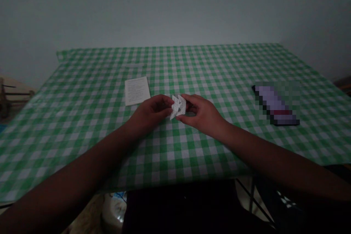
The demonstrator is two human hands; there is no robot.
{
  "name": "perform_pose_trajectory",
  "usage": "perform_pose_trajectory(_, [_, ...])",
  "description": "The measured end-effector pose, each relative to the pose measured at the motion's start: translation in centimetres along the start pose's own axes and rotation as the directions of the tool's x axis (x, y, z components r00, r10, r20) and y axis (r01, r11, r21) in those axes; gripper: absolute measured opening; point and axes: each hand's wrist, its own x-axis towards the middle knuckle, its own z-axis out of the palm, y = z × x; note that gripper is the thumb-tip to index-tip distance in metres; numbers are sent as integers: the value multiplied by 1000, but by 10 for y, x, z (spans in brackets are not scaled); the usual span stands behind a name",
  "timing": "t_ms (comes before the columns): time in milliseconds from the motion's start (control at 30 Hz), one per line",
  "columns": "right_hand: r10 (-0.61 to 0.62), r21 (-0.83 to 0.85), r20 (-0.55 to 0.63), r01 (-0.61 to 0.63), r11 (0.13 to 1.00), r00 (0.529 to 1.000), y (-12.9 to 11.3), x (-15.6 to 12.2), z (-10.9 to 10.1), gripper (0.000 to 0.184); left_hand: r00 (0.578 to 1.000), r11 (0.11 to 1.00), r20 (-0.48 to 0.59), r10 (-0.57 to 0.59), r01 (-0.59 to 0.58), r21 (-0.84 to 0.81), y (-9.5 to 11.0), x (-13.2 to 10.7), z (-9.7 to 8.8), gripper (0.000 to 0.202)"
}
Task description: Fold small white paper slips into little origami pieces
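Between my two hands, near the middle of the table, is a small folded piece of printed paper (178, 106) with pointed corners and angled creases. My left hand (153, 110) pinches its left edge between thumb and fingers. On the other side, my right hand (201, 111) grips the right edge, thumb below and fingers above. The paper is held a little over the cloth or against it; I cannot tell which. Just beyond my left hand lies a flat sheet of printed paper (137, 90), touching nothing I hold.
A green and white checked tablecloth (208, 69) covers the table. To the right lies a phone (275, 104), its screen blurred out. A pale thin strip (133, 65) rests farther back on the left. Behind the table stands a plain wall (175, 7).
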Motion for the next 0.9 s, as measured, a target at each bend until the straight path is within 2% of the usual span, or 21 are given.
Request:
perform_pose_trajectory(267, [-75, -81, 75, 82, 993, 994, -3, 1, -5, 64, 1000, 1000, -24, 18, -17, 17, 3, -1, 1, 22])
perform_pose_trajectory(400, [-115, -123, 76, 124, 985, 990, -5, 0, -6, 66, 999, 999, -27, 37, -37, 15, 1, -2, 1, 23])
perform_pose_trajectory(500, [-125, -72, 84, 132, 989, 989, -4, -2, -6, 70, 999, 999, -25, 42, -41, 19, -1, -1, -1, 24])
perform_pose_trajectory(600, [-90, 65, 76, 85, 994, 993, -1, -1, -6, 61, 999, 999, -36, 41, -40, 25, -1, -2, -1, 23])
perform_pose_trajectory(700, [4, 184, 55, -14, 983, 998, 2, 1, -5, 46, 999, 998, -35, 38, -36, 48, 3, -3, 0, 21])
perform_pose_trajectory(800, [94, 260, 74, -110, 959, 993, 5, 4, -3, 44, 999, 997, -39, 33, -30, 70, 5, -4, 2, 20])
perform_pose_trajectory(900, [134, 315, 84, -154, 937, 987, 6, 6, -3, 44, 999, 997, -28, 35, -32, 75, 6, -6, 4, 20])
